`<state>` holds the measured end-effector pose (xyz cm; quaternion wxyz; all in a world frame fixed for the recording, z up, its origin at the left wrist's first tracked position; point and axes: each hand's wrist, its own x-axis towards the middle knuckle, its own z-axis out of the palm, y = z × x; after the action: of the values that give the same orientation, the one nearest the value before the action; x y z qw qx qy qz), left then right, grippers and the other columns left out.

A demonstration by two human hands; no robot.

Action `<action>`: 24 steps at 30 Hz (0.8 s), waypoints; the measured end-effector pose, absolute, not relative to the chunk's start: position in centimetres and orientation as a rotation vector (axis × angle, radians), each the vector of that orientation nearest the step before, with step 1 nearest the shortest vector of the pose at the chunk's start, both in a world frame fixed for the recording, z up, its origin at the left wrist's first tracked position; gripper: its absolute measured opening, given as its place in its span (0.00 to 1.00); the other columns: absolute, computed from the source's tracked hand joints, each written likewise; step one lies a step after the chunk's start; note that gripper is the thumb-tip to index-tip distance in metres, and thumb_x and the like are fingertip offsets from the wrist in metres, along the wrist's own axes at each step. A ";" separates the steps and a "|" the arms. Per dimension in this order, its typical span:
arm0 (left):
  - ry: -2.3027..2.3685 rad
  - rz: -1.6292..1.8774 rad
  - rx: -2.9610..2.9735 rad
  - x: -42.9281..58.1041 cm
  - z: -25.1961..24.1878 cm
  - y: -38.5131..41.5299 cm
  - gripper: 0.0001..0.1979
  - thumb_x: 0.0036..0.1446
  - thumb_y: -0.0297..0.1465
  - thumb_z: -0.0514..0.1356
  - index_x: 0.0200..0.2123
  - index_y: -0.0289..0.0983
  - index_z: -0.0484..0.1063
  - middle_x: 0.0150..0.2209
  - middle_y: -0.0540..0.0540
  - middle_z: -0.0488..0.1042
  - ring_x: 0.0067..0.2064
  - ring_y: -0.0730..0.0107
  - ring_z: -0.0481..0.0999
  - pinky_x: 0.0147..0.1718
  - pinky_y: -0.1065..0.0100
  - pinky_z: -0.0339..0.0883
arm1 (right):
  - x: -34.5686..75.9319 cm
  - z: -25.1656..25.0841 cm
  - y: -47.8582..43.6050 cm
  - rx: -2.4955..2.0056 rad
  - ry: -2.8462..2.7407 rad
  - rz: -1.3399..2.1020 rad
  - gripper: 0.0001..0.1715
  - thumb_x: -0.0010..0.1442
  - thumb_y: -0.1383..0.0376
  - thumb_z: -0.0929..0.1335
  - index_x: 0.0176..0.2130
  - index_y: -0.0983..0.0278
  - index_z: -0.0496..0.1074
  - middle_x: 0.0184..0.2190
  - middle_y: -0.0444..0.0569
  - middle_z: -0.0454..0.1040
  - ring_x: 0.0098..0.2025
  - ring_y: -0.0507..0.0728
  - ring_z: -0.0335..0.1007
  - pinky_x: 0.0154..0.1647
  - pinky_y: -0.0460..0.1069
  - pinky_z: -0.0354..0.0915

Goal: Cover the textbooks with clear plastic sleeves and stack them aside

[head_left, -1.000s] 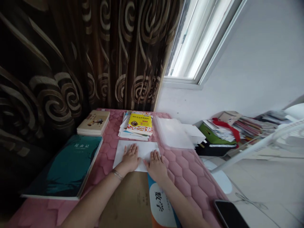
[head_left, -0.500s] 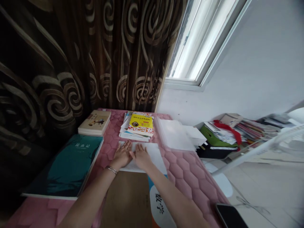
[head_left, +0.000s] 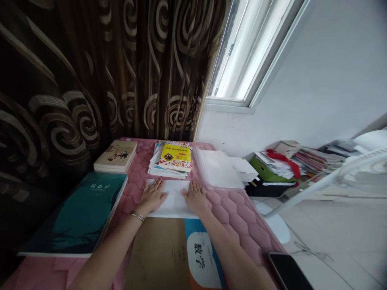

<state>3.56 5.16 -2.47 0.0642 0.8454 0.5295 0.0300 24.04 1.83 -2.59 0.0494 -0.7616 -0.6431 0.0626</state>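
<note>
I am pressing my left hand (head_left: 152,196) and my right hand (head_left: 196,197) flat on a white sheet (head_left: 174,200), palms down, fingers stretched out and gripping nothing, one hand at each side edge. The sheet is lying on the pink quilted cover (head_left: 232,213), just in front of a book stack topped by a yellow book (head_left: 176,156). A teal book (head_left: 81,213) is lying to my left, clear plastic sleeves (head_left: 219,171) to my right, and a brown folder (head_left: 160,253) is touching the sheet's near edge.
</note>
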 end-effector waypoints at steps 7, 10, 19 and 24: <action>1.808 0.034 2.478 1.1 -2.5 5.6 0.34 0.66 0.44 0.40 0.69 0.30 0.46 0.70 0.38 0.47 0.70 0.55 0.46 0.65 0.40 0.27 | 23.5 -3.5 2.3 -2.329 -1.898 0.146 0.42 0.68 0.50 0.52 0.67 0.79 0.49 0.69 0.64 0.48 0.70 0.65 0.41 0.68 0.61 0.39; 1.953 0.016 2.442 0.8 -1.8 4.6 0.32 0.66 0.43 0.42 0.68 0.31 0.50 0.69 0.37 0.50 0.70 0.51 0.47 0.64 0.38 0.29 | 23.5 -3.6 2.2 -2.351 -1.907 0.145 0.42 0.68 0.50 0.52 0.67 0.79 0.49 0.69 0.63 0.48 0.70 0.64 0.41 0.68 0.60 0.39; 2.026 0.211 2.359 2.2 -1.8 -2.1 0.23 0.64 0.31 0.48 0.60 0.39 0.67 0.64 0.43 0.63 0.63 0.54 0.63 0.64 0.45 0.46 | 23.1 -2.3 2.3 -2.432 -2.038 0.094 0.40 0.69 0.53 0.54 0.66 0.82 0.51 0.68 0.68 0.49 0.69 0.69 0.43 0.67 0.61 0.40; 1.995 0.297 2.337 1.7 -2.0 -2.3 0.23 0.64 0.31 0.48 0.61 0.36 0.66 0.64 0.43 0.63 0.63 0.56 0.64 0.64 0.47 0.49 | 19.5 -0.1 2.3 -2.247 -2.135 -0.031 0.30 0.66 0.56 0.60 0.55 0.78 0.69 0.59 0.74 0.63 0.60 0.71 0.60 0.58 0.63 0.55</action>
<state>1.67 -2.34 -1.95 0.0273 0.7567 0.6461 0.0963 19.49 2.34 -0.10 0.0210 -0.7247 -0.6886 -0.0100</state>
